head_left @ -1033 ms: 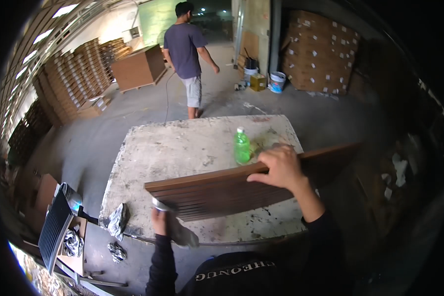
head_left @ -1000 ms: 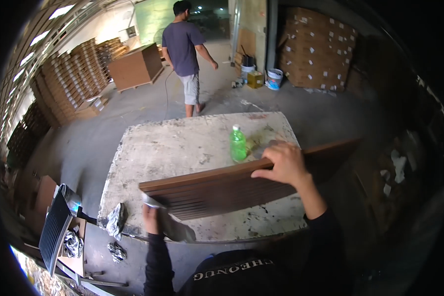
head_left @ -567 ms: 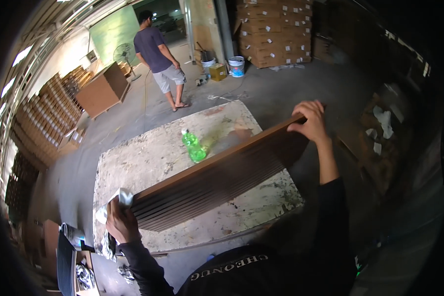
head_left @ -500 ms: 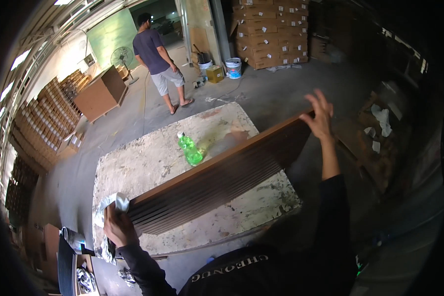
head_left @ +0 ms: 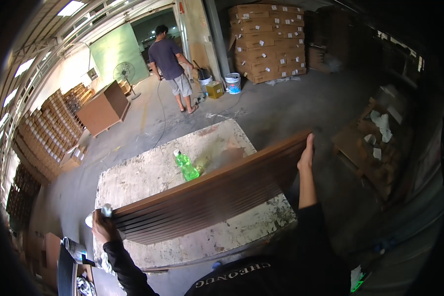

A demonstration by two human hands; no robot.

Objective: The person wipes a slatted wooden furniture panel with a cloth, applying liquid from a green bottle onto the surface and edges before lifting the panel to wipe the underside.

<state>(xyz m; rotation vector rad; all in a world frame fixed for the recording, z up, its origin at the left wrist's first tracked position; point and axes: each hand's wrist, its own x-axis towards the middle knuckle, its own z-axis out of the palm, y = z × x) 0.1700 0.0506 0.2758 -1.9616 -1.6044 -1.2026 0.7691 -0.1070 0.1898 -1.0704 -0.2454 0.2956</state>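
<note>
A dark brown slatted wooden panel (head_left: 202,209) stands tilted on its long edge over a worn, paint-stained table (head_left: 138,180). At its left end my left hand (head_left: 103,229) is closed round a white cloth (head_left: 106,210), pressed against the panel's corner. My right hand (head_left: 306,157) holds the panel's right end, palm against the edge and fingers pointing up; its thumb is hidden. Beyond the panel's upper edge a green bottle (head_left: 186,166) with a white cap is on the table.
A person (head_left: 168,59) stands beyond the table, near a white bucket (head_left: 233,84) and a yellowish box (head_left: 214,90). Stacked cartons (head_left: 269,44) rise behind. To the right is a low wooden pallet (head_left: 365,158) with scraps; a large brown box (head_left: 103,108) stands far left.
My right hand has gone from spread fingers above the panel's corner to lying against its end. The panel has shifted slightly left and down in view. The person beyond has turned and stepped away.
</note>
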